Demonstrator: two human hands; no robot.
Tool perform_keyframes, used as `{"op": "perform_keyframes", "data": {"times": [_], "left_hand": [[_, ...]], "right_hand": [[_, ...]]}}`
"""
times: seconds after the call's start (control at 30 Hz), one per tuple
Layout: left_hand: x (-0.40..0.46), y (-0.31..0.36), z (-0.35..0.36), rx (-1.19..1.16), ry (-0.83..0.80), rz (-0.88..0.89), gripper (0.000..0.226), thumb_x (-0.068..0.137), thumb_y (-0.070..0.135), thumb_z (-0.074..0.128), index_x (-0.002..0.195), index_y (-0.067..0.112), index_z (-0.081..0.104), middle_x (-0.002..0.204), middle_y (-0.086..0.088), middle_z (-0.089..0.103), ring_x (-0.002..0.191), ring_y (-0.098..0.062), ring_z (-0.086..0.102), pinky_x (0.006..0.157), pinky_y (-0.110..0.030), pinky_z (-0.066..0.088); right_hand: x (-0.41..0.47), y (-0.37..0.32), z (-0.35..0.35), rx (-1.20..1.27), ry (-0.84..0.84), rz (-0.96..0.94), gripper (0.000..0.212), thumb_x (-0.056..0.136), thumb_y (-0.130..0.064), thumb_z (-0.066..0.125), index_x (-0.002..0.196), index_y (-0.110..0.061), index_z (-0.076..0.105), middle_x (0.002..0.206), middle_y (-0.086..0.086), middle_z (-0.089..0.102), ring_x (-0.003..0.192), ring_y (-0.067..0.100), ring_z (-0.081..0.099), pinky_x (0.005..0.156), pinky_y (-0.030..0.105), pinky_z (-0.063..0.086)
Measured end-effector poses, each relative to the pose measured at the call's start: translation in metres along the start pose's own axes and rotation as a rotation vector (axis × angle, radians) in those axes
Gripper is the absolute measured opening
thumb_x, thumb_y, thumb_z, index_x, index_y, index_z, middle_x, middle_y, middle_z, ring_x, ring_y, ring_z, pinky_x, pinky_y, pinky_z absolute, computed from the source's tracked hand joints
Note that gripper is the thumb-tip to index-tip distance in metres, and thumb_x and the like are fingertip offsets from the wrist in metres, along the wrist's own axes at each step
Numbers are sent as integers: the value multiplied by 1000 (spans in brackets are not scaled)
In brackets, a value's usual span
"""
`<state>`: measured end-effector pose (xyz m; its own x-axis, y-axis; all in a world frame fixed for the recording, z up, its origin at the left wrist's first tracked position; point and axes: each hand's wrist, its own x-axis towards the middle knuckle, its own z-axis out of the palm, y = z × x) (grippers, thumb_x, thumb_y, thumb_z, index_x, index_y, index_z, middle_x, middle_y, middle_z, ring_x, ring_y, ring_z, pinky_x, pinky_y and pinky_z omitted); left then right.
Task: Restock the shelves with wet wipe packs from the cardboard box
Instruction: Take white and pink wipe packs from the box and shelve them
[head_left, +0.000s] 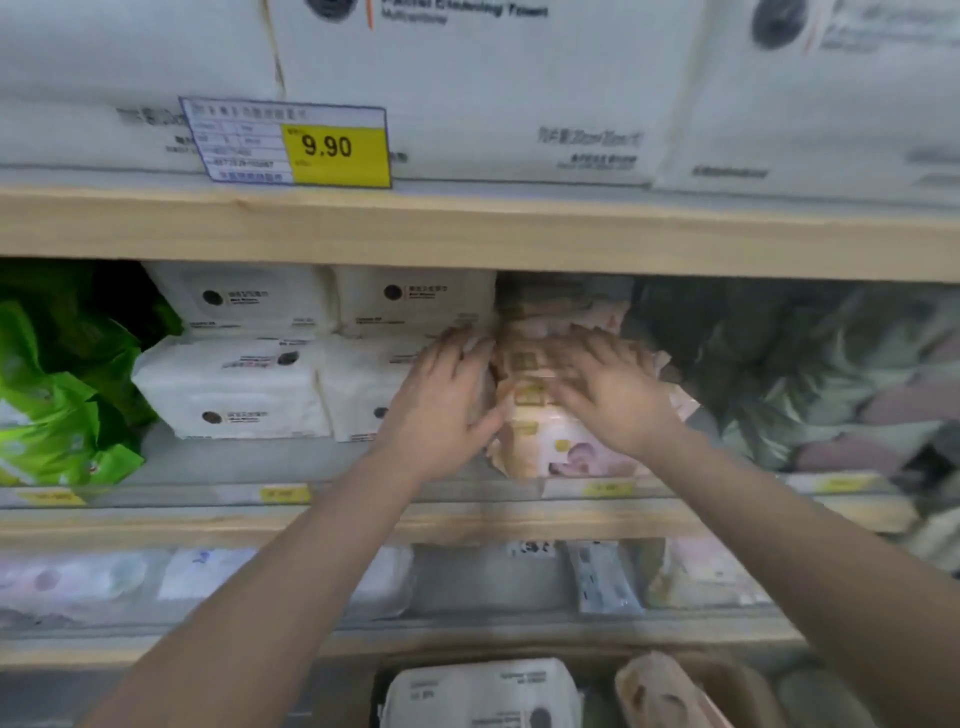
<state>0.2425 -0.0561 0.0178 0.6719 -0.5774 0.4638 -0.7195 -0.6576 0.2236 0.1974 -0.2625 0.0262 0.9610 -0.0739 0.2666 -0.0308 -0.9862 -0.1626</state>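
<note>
A stack of pink-orange wet wipe packs (535, 415) stands on the middle shelf (311, 462), right of the white packs. My left hand (441, 410) lies flat against the stack's left side with straight fingers. My right hand (613, 389) presses its front and right side, fingers spread. Neither hand curls round a pack. At the bottom edge the cardboard box (737, 675) holds a white pack (483, 696) and a pink-orange pack (665, 691).
White wipe packs (239, 384) are stacked two high left of my hands, with green packs (57, 405) further left. Dark leafy-print packs (810, 374) fill the shelf's right side. Large white packs (467, 88) sit on the shelf above, more goods on the shelf below (493, 587).
</note>
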Motion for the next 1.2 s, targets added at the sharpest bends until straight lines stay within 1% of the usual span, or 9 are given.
{"op": "perform_keyframes", "data": {"times": [0.1, 0.23, 0.3, 0.43, 0.57, 0.67, 0.77, 0.93, 1.2], "left_hand": [[41, 32, 28, 29, -193, 57, 76, 85, 57, 49, 144, 14, 31, 151, -13, 28, 141, -30, 19, 117, -39, 15], [87, 40, 66, 131, -364, -62, 79, 81, 74, 26, 146, 30, 22, 156, -3, 15, 144, -29, 6, 118, -45, 2], [95, 37, 77, 161, -427, -150, 83, 78, 77, 19, 148, 33, 16, 158, -3, 11, 145, -28, 2, 116, -43, -2], [95, 42, 78, 226, -442, -143, 73, 84, 71, 19, 147, 35, 18, 155, -7, 22, 143, -28, 13, 116, -42, 3], [79, 47, 69, 187, -377, -154, 62, 88, 64, 27, 144, 37, 24, 152, -8, 29, 138, -30, 24, 116, -40, 10], [74, 45, 69, 141, -322, -132, 62, 87, 65, 27, 143, 39, 27, 149, -8, 34, 136, -30, 26, 115, -39, 9], [72, 41, 71, 133, -273, -124, 82, 70, 73, 7, 141, 41, 31, 144, -9, 41, 132, -32, 30, 114, -41, 12], [73, 36, 71, 126, -271, -143, 86, 66, 70, 5, 142, 38, 32, 141, -13, 43, 131, -33, 30, 112, -41, 14], [61, 50, 66, 208, -359, -186, 62, 96, 52, 20, 148, 20, 22, 155, -10, 23, 143, -26, 15, 118, -40, 1]], "right_hand": [[-13, 48, -4, 134, -20, 204, 65, 82, -60, 34, 138, -28, 42, 141, 11, 39, 133, 31, 30, 110, 43, 23], [-13, 74, 5, 529, -55, 409, 80, 67, -68, 45, 140, -36, 36, 150, 11, 25, 139, 28, 24, 113, 39, 28], [-7, 77, 12, 686, -77, 468, 71, 78, -57, 59, 141, -42, 30, 152, 5, 23, 135, 24, 34, 107, 41, 37], [1, 80, 29, 919, -39, 502, 60, 83, -39, 64, 137, -40, 39, 128, -1, 56, 113, 19, 56, 97, 32, 44], [-4, 71, 33, 895, 30, 536, 30, 84, -35, 61, 110, -43, 48, 90, -9, 61, 95, 18, 60, 76, 28, 44], [-5, 65, 35, 871, 75, 556, 23, 85, -40, 56, 106, -44, 47, 105, 2, 62, 97, 21, 58, 83, 33, 45], [-6, 59, 43, 853, 155, 546, 28, 90, -40, 48, 118, -38, 49, 113, 7, 60, 102, 24, 56, 92, 39, 44], [0, 54, 54, 821, 190, 537, 31, 92, -36, 43, 123, -37, 47, 111, 10, 59, 99, 26, 54, 85, 36, 42], [-8, 59, 28, 565, 8, 461, 48, 94, -46, 38, 141, -34, 36, 140, 14, 41, 129, 33, 35, 104, 38, 29]]}}
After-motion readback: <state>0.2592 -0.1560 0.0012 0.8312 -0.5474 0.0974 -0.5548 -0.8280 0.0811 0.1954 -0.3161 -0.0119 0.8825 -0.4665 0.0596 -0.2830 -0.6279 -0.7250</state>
